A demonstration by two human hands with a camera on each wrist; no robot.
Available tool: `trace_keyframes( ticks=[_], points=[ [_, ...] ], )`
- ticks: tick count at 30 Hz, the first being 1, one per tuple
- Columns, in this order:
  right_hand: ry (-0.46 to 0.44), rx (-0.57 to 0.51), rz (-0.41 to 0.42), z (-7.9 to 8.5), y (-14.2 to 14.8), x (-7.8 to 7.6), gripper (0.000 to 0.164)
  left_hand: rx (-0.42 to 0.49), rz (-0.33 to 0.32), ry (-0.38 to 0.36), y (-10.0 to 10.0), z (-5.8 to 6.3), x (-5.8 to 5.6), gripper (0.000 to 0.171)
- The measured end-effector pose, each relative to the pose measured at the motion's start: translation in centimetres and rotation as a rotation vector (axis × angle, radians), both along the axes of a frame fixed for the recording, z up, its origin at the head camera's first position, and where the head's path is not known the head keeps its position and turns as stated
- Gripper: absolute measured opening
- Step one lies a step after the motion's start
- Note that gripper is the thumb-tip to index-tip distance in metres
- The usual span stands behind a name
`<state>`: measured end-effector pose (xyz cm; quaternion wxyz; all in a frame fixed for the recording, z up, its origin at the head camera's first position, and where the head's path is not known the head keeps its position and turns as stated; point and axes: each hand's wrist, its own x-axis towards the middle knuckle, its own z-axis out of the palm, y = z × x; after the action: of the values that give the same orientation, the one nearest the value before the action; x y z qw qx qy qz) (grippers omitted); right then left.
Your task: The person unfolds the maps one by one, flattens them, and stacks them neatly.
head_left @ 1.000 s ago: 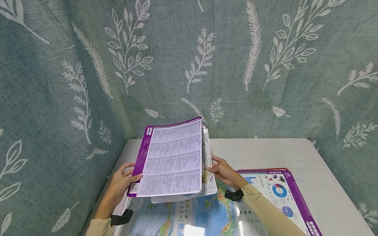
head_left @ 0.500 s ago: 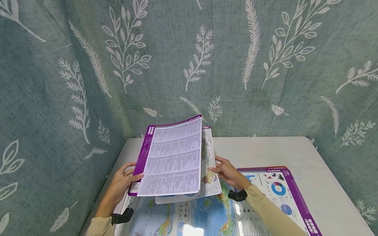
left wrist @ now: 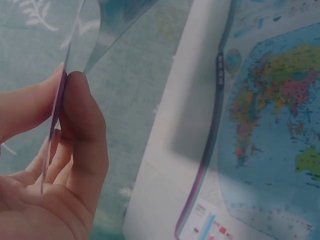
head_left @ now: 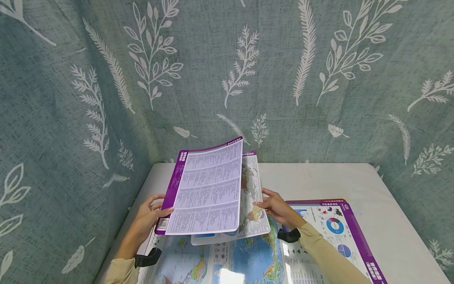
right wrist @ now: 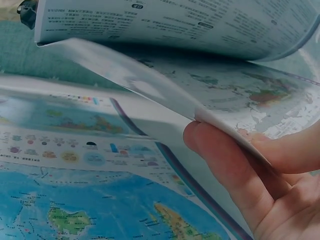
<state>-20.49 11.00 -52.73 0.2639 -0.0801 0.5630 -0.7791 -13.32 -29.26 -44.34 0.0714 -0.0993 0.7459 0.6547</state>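
My left hand (head_left: 143,217) pinches the purple left edge of a stiff sheet (head_left: 207,193) printed with columns of small text, held up tilted above the table. In the left wrist view that sheet is seen edge-on between thumb and fingers. Behind it a map sheet (head_left: 253,193) shows along the right, and my right hand (head_left: 278,207) grips its right edge. The right wrist view has this map sheet (right wrist: 270,95) between thumb and fingers, the text sheet (right wrist: 150,25) curving above it. I cannot tell whether the two are joined.
Under the raised sheets lies a large world map (head_left: 248,256) on the white table (head_left: 319,181). A purple-bordered chart (head_left: 335,225) with ring and pie diagrams lies to the right. Green leaf-patterned curtain (head_left: 205,79) hangs behind and at both sides.
My right hand has drawn the map sheet to the right, so a wider strip of it shows past the text sheet. The left hand has stayed almost in place.
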Motion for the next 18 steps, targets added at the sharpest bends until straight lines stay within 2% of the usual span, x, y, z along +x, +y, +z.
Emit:
trace_keyframes(
  ticks=[18],
  points=[
    [-0.003, -0.021, -0.001, -0.31, 0.58, 0.09, 0.071, 0.001, -0.001, -0.014, -0.31, -0.73, 0.12, 0.061]
  ],
)
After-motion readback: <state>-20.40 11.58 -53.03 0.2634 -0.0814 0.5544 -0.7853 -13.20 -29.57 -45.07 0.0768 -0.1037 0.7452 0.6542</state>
